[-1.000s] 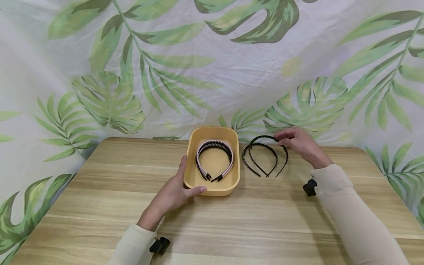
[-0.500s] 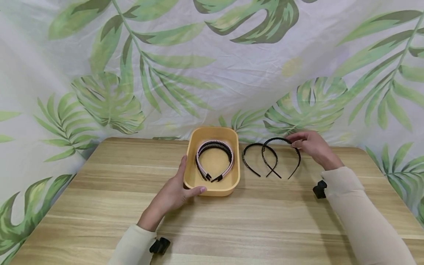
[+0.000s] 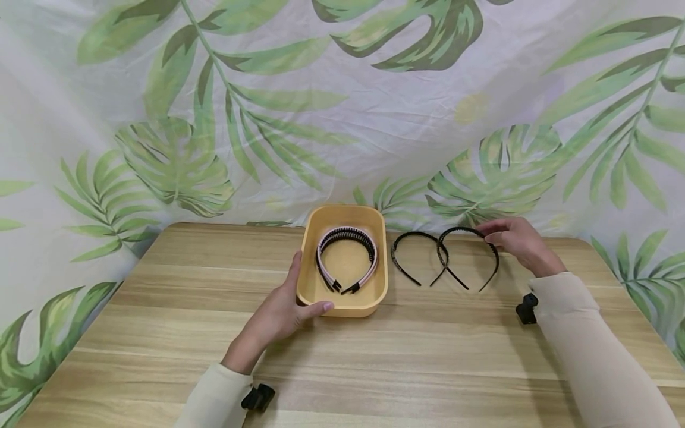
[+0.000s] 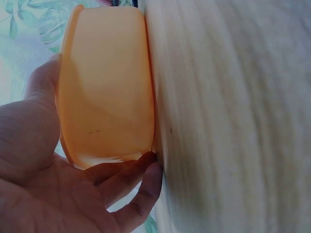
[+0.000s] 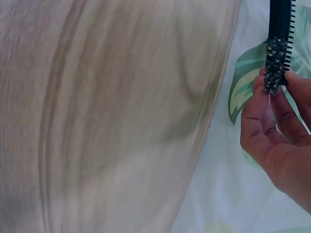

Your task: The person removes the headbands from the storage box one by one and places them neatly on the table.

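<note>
In the head view my left hand (image 3: 280, 312) grips the yellow plastic box (image 3: 361, 311) at its near left corner, thumb over the front rim. The left wrist view shows my fingers (image 4: 138, 196) curled against the box wall (image 4: 109, 82), low by the tabletop. Several headbands lie nested in the box, a pale pink headband (image 3: 369, 274) and black toothed ones among them. My right hand (image 3: 521, 241) pinches a black headband (image 3: 495, 267) by the right of its arch; the right wrist view shows its teeth and a glittery part (image 5: 275, 63). Left of it is another black headband (image 3: 395, 260), which it overlaps.
The wooden table (image 3: 385, 368) runs back to a leaf-print cloth (image 3: 299, 137) hanging right behind it. The box and the headbands are near the table's back edge.
My right hand has moved right with the pinched headband, so it now overlaps only the right side of the other one. My left hand and the box have stayed in place.
</note>
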The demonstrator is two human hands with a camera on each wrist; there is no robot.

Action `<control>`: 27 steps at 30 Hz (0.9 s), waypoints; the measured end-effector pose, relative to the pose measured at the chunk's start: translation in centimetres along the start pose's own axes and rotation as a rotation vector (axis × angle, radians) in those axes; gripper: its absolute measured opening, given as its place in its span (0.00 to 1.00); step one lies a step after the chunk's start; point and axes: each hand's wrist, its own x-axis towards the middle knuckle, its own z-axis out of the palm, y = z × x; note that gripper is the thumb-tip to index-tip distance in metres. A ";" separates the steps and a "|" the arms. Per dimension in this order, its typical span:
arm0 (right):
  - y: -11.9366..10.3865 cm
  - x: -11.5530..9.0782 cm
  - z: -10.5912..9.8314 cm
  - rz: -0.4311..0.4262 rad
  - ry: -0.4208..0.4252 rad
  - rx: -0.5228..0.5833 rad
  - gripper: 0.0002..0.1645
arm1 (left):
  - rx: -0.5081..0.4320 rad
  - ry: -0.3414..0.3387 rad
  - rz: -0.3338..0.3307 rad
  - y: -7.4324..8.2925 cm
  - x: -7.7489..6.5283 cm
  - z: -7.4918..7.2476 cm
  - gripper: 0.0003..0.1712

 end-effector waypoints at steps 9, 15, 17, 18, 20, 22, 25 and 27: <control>1.1 -0.1 -0.7 0.028 -0.012 -0.010 0.27 | 0.000 0.005 0.000 -0.1 0.0 0.0 0.73; 2.2 -0.3 -1.2 0.063 -0.005 -0.037 0.27 | -0.001 0.006 -0.003 0.0 0.0 0.1 0.73; 2.6 -0.3 -1.3 0.067 0.000 -0.039 0.27 | -0.001 0.007 -0.002 0.0 0.0 0.1 0.73; 2.7 -0.3 -1.4 0.065 0.000 -0.035 0.27 | -0.001 0.007 -0.002 0.0 0.0 0.1 0.73; 3.0 -0.3 -1.5 0.067 0.000 -0.033 0.27 | 0.001 0.007 -0.002 0.0 0.0 0.1 0.73; 3.1 -0.3 -1.6 0.071 -0.002 -0.029 0.27 | 0.001 0.008 -0.002 0.0 0.0 0.1 0.73; 3.2 -0.2 -1.7 0.076 -0.006 -0.029 0.27 | 0.002 0.008 -0.002 0.0 0.0 0.1 0.73; 3.2 -0.1 -1.7 0.078 -0.007 -0.028 0.27 | 0.002 0.009 -0.002 -0.1 0.0 0.1 0.73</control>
